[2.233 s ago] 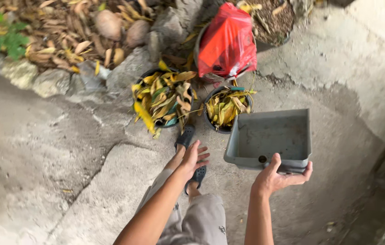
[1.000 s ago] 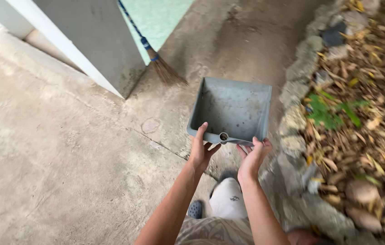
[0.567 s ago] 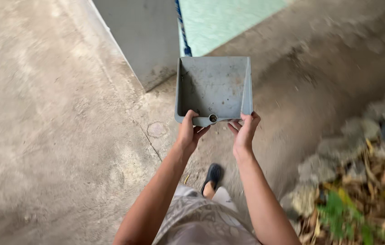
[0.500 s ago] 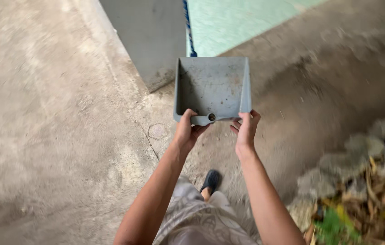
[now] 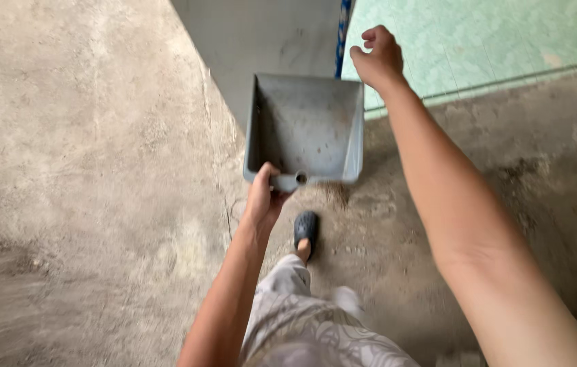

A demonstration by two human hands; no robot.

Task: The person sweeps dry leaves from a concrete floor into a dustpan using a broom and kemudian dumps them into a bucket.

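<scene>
In the head view, the left hand grips the near rim of the grey dustpan, which is held above the concrete floor. The right hand is beyond the dustpan's far right corner, fingers loosely curled and holding nothing, just beside the blue broom handle. The grey wall stands behind the dustpan's open far edge. Left of the dustpan the floor lies wide open.

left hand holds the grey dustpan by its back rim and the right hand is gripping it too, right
Not quite. In the head view only the left hand holds the grey dustpan by its back rim; the right hand is off it, raised near the blue broom handle.
</scene>
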